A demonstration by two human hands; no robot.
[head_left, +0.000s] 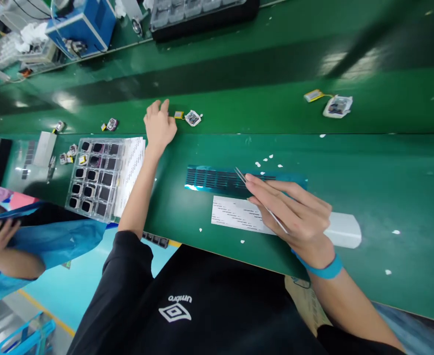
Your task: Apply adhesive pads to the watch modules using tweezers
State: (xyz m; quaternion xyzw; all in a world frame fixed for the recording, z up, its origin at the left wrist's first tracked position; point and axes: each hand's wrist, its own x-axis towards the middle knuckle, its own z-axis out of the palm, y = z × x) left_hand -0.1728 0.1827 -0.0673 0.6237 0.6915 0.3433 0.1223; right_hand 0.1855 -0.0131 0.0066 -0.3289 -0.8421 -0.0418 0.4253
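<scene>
My left hand is over the green bench, its fingers bent and slightly apart, with nothing visible in them. Just right of it lies a small yellow battery, wired to a white-edged electronic module. My right hand, with a blue band at the wrist, is closed on metal tweezers. The tweezer tips point up and left over a blue film strip with dark bars. Below the strip, a printed white sheet is partly covered by my right hand.
A clear tray of dark square parts stands left, beside printed paper. Another battery and module lie back right. White scraps dot the bench. A person in blue is at far left; a blue machine stands behind.
</scene>
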